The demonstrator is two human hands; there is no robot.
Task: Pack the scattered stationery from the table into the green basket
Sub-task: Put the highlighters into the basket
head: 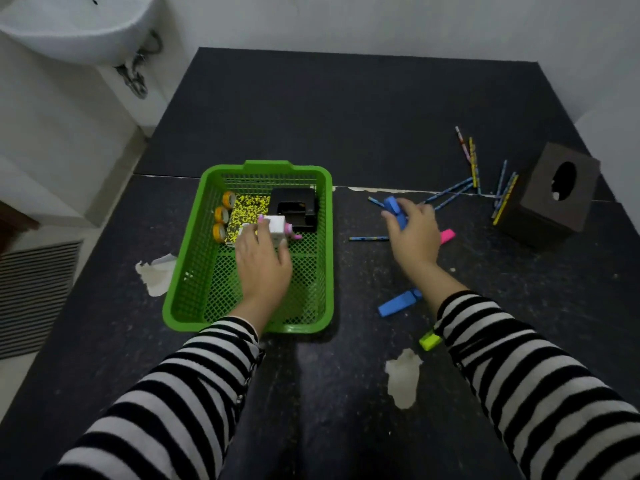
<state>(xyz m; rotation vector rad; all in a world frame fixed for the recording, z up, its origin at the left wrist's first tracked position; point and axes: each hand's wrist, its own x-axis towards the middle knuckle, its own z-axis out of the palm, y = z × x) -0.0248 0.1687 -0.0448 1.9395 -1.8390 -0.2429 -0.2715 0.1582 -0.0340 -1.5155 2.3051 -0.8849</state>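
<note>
The green basket (194,268) stands left of centre on the dark table. Inside it my left hand (261,261) grips a white and pink sharpener (278,228). Beside that lie three yellow tape rolls (221,216), a yellow speckled notebook (247,209) and a black hole punch (296,206). To the right of the basket my right hand (412,233) grips a blue stapler (394,207) on the table. Around it lie a pink highlighter (447,235), another blue stapler (398,302), a green highlighter (430,340) and several pencils (450,194).
A dark brown tissue box (550,195) stands at the right with pencils leaning against it. Scraps of torn paper (156,275) lie left of the basket, and another scrap (403,375) lies near the front. A white sink (76,26) hangs at the upper left.
</note>
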